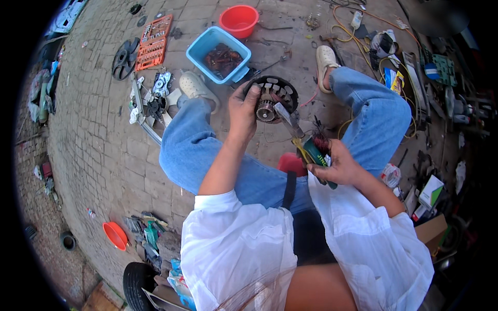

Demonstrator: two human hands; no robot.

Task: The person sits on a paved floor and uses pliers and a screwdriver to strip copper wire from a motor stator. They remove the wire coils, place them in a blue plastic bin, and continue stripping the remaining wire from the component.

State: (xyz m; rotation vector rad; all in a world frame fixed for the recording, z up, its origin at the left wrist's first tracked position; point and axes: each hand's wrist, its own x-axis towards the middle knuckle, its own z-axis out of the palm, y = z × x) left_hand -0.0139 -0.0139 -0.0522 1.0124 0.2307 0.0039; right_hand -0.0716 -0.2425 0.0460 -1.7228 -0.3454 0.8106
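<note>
My left hand [244,111] grips the rim of a round dark metal motor part [275,93], with openings around its edge and a toothed hub at its lower side. My right hand [340,163] is closed round a green-handled tool [317,153] with a flat greyish end [289,120], which reaches up to the hub. Whether the two touch, I cannot tell. A tangle of dark reddish wire [320,142] lies beside the handle and my right fingers. Both hands are above my lap, between my knees.
Ahead stand a light blue basin [244,49] with dark reddish scraps and a red basin [238,20]. An orange socket set case [154,41] lies open beside a black wheel cover [125,58]. Cables [358,44], tools and boxes crowd the right side. A tyre [137,285] stands lower left.
</note>
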